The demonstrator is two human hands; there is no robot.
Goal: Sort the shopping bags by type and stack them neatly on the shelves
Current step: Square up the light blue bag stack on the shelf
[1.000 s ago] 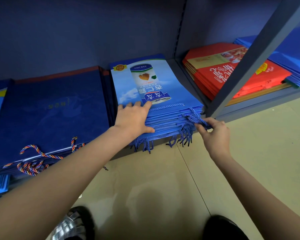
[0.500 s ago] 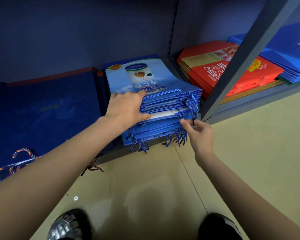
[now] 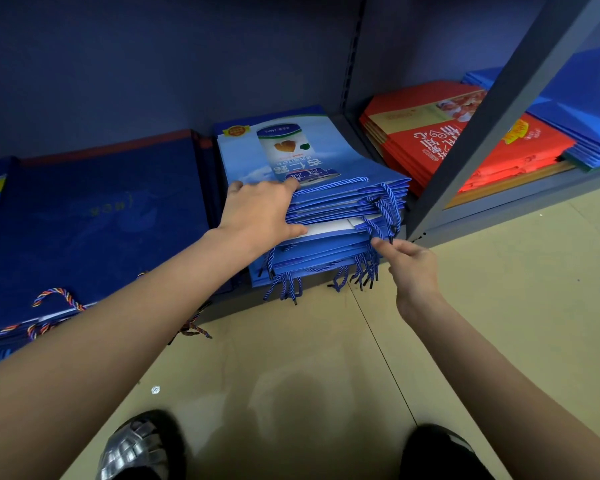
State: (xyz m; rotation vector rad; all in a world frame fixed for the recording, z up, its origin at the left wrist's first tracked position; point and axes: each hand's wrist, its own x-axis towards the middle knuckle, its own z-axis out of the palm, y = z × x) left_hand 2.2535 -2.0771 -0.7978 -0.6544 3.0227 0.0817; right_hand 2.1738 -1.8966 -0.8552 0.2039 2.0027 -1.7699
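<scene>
My left hand (image 3: 260, 213) lies across the near left corner of the light blue bag stack (image 3: 326, 209); the fingers run flat over the top bag and the thumb hooks in at the front edge, tucked between layers where a white sheet (image 3: 329, 227) shows. The hand covers that corner, so I cannot tell how the bags line up beneath it. My right hand (image 3: 414, 271) is at the stack's near right corner, forefinger and thumb drawn together on one of the blue rope handles (image 3: 383, 211); the other fingers curl behind and are hard to make out. More rope handles hang off the front edge in a tangle, too knotted to count.

The stack sits on the bottom shelf (image 3: 222, 311), close against the grey upright post (image 3: 478, 123). The top bag has a can printed on it with lettering I cannot read from here. Just left of it lie the dark blue bags (image 3: 94, 216), their multicoloured rope handles (image 3: 56, 299) spilling forward; my left forearm crosses their near right corner. Further left, a lighter blue bag with a yellow patch is cut off by the frame.

Beyond the post lie the red bags (image 3: 465, 147), partly hidden by it, and past them more blue bags (image 3: 582, 112), cut off at the right edge. Below, on the beige floor (image 3: 499, 306), my silver shoe (image 3: 136, 448) and a dark one (image 3: 437, 452) are both cropped at the bottom.
</scene>
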